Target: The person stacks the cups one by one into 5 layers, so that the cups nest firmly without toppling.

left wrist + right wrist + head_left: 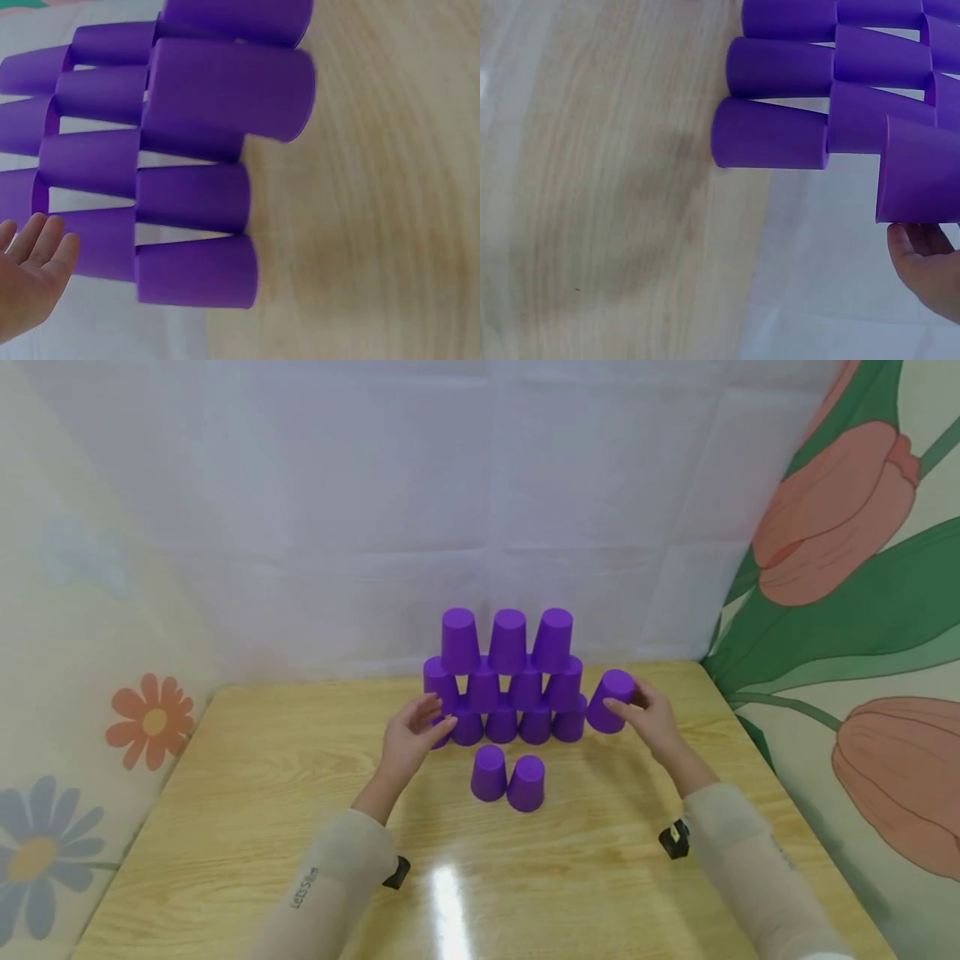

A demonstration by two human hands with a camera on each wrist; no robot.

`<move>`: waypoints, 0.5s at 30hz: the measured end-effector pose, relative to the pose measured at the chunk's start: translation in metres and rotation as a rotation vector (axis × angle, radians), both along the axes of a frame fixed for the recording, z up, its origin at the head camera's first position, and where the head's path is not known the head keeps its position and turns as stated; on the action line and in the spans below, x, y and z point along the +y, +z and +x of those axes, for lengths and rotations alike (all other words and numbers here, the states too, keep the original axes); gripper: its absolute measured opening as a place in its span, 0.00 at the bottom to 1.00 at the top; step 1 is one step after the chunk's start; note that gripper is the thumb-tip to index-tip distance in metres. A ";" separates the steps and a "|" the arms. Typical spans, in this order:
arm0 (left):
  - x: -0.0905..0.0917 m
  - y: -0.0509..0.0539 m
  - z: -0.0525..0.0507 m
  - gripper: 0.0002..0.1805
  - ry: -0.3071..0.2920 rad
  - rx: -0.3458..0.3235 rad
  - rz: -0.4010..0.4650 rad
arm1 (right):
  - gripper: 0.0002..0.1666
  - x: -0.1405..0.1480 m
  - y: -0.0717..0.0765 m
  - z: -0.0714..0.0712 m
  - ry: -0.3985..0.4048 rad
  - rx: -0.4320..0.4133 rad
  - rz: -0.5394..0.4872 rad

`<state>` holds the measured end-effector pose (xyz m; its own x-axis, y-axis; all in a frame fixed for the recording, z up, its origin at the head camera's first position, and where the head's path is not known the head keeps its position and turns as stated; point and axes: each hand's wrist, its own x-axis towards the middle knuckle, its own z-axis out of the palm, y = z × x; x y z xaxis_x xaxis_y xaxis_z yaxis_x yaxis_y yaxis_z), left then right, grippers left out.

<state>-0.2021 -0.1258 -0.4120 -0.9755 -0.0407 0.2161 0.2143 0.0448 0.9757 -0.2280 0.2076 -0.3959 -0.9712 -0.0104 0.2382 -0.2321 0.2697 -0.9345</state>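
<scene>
Upside-down purple cups stand in a stacked pyramid point(502, 727) at the back of the table, in three tiers, with three cups on the top tier point(509, 642). My right hand point(652, 718) grips another purple cup point(611, 693) by its sides, just right of the stack and apart from it; the right wrist view shows this held cup point(922, 172) upside down too. Beside the stack's left end is my left hand point(408, 739), fingers loosely extended and holding nothing. In the left wrist view its fingers point(46, 244) appear close to the lower-left cups.
Two loose purple cups, a left one point(489, 772) and a right one point(526, 783), stand upside down in front of the stack. A white cloth backdrop point(337, 527) hangs behind the wooden table point(285, 760). Floral panels flank both sides.
</scene>
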 end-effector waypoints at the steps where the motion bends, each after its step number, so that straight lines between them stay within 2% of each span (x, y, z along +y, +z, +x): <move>1: 0.002 -0.005 0.001 0.28 -0.008 -0.001 0.009 | 0.26 0.001 0.003 -0.001 0.002 0.006 0.003; 5: 0.010 -0.021 0.005 0.29 -0.024 -0.016 -0.005 | 0.28 0.003 0.013 -0.007 0.020 0.006 0.010; 9: 0.018 -0.030 0.010 0.30 -0.049 -0.035 -0.069 | 0.30 0.006 0.023 -0.014 0.028 -0.021 0.014; 10: 0.019 -0.031 0.012 0.31 -0.055 -0.041 -0.084 | 0.31 0.007 0.025 -0.016 0.026 -0.028 0.011; 14: 0.027 -0.024 0.023 0.31 -0.085 -0.072 -0.123 | 0.32 0.009 0.037 -0.023 0.020 -0.028 -0.005; 15: 0.028 -0.026 0.024 0.32 -0.090 -0.082 -0.124 | 0.32 0.009 0.040 -0.025 0.014 -0.026 -0.003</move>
